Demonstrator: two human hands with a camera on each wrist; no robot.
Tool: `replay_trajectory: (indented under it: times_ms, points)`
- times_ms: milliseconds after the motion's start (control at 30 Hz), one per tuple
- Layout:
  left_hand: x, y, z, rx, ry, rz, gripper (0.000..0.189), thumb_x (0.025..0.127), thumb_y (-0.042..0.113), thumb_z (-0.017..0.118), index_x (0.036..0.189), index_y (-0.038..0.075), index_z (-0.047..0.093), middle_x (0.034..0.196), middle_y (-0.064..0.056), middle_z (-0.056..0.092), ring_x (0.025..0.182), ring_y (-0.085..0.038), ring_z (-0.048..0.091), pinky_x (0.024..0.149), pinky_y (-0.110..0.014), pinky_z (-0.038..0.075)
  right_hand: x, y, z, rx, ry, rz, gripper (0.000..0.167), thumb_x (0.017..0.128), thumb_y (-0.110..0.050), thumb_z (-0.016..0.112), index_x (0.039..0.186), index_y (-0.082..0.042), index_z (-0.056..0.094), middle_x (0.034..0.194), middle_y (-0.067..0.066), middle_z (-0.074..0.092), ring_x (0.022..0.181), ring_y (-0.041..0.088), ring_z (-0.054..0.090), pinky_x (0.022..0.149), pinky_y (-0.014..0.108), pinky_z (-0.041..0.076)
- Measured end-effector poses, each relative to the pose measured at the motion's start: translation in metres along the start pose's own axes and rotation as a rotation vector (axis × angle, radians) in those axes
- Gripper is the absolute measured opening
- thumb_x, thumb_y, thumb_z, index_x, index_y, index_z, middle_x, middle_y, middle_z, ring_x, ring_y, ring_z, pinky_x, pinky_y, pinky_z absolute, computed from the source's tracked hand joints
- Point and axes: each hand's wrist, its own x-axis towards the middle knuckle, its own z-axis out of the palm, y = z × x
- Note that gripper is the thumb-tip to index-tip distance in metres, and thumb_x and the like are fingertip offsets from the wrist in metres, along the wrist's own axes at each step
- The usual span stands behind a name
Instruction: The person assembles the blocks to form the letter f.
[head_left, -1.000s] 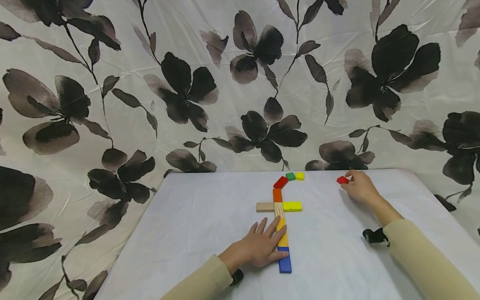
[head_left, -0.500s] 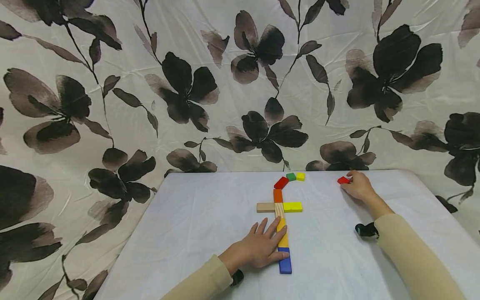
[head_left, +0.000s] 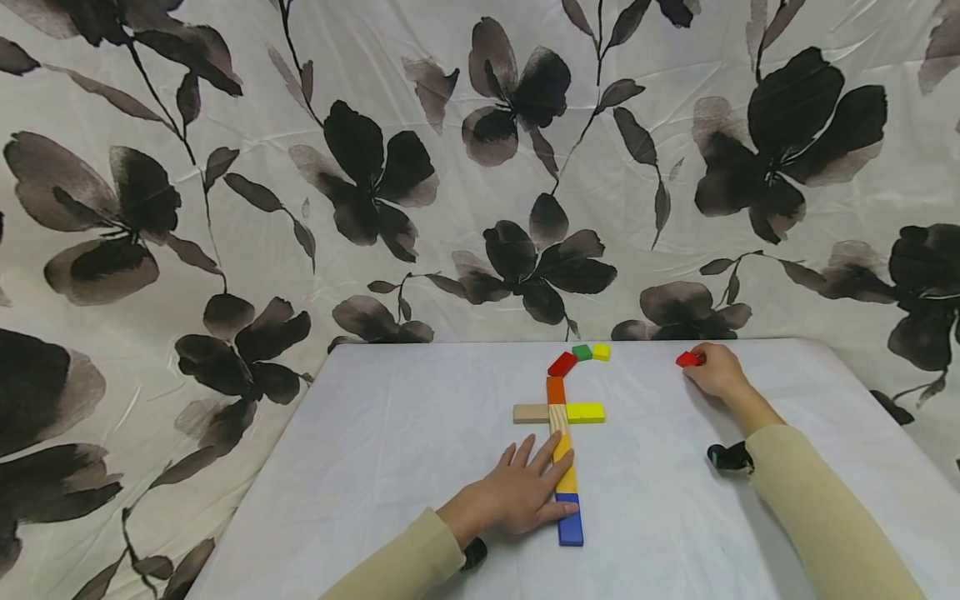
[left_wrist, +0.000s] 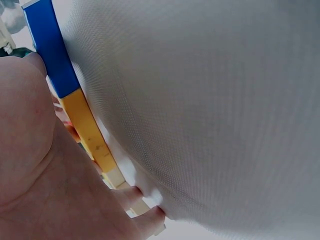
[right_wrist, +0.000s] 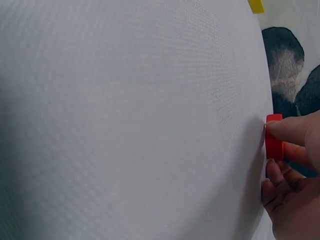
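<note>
My right hand [head_left: 720, 372] pinches a small red block [head_left: 686, 359] near the far right of the table. In the right wrist view, thumb and fingers hold this red block [right_wrist: 274, 142] low against the white cloth. My left hand [head_left: 513, 493] lies with spread fingers over a line of blocks. Its fingertips touch a yellow-orange block [head_left: 566, 477], and the thumb rests on a blue block [head_left: 571, 529]. Beyond are a striped wood block [head_left: 557, 417], a tan block [head_left: 530, 413] to the left and a long yellow block [head_left: 586, 412] to the right.
An orange block [head_left: 555, 390], a slanted red block [head_left: 562, 364], a green block [head_left: 582, 352] and a small yellow block [head_left: 601, 352] curve rightward at the far end. Behind the white table [head_left: 420, 467] hangs a flowered cloth [head_left: 450, 192].
The right forearm has swung left and the wrist has turned slightly. The pinched red block has shifted only a little. My left hand stays in place on the blocks.
</note>
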Motion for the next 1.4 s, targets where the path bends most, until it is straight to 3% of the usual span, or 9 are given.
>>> replay_trajectory:
  times_ms: [267,533,1000,1400]
  points:
    - [-0.002,0.0,-0.002,-0.004,-0.002,-0.003,0.082,0.098,0.076,0.03,0.166,0.032,0.014,0.173,0.0,-0.003,0.156,-0.039,0.013,0.122,-0.06,0.02,-0.001,-0.003,-0.001,0.019,-0.022,-0.009,0.044,0.096,-0.005,0.063,0.126,0.023,0.049,0.119,0.039,0.054,0.108,0.05,0.05,0.101,0.063,0.042]
    - [-0.001,-0.001,-0.001,-0.001,0.006,-0.001,0.082,0.098,0.076,0.031,0.166,0.032,0.015,0.173,0.0,-0.001,0.156,-0.04,0.013,0.121,-0.061,0.021,-0.004,-0.009,0.002,0.026,0.004,-0.069,0.044,0.094,-0.004,0.065,0.125,0.024,0.051,0.115,0.039,0.057,0.102,0.048,0.054,0.095,0.061,0.046]
    - [-0.003,0.002,-0.005,-0.027,-0.013,0.005,0.082,0.099,0.075,0.032,0.166,0.031,0.015,0.173,-0.001,-0.002,0.156,-0.04,0.012,0.121,-0.061,0.02,-0.008,-0.031,0.018,0.072,-0.017,-0.135,0.042,0.093,-0.004,0.066,0.124,0.022,0.053,0.111,0.035,0.059,0.097,0.043,0.056,0.089,0.056,0.049]
    - [-0.001,0.0,-0.001,-0.02,-0.011,0.003,0.082,0.098,0.076,0.032,0.166,0.032,0.015,0.173,0.0,-0.003,0.156,-0.04,0.012,0.121,-0.061,0.02,0.001,-0.052,0.032,0.132,-0.075,-0.103,0.043,0.094,-0.005,0.066,0.129,0.016,0.053,0.118,0.03,0.059,0.101,0.039,0.057,0.093,0.051,0.051]
